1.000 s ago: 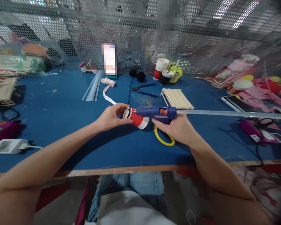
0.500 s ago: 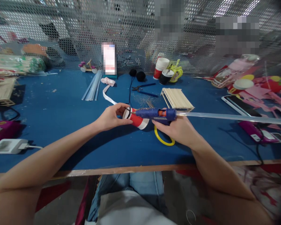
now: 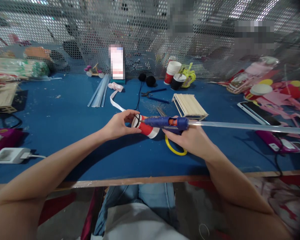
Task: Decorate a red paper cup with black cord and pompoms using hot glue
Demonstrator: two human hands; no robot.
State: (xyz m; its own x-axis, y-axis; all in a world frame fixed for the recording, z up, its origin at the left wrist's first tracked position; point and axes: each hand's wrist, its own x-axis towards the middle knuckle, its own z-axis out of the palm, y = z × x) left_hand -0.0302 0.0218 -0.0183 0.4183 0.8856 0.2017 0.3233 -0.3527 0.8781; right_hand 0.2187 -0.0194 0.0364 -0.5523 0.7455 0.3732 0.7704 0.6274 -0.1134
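Note:
My left hand grips a red and white paper cup that lies tilted on its side, with black yarn around its near-left end. A blue hot glue gun is in my right hand, its nozzle at the cup beside the yarn. From the gun's back a long clear glue stick runs off to the right. Below the gun shows a yellow scissor handle, partly covered by my right hand. Black yarn leads from the cup toward two black yarn balls at the back.
Pliers, a wooden stick rack, stacked paper cups, glue sticks and white ribbon lie beyond my hands. A phone is at right; a white plug adapter is at left. Perforated metal mesh stands behind.
Very little differs. The glue gun's nozzle stays at the cup's yarn-wrapped end, and both hands keep their hold.

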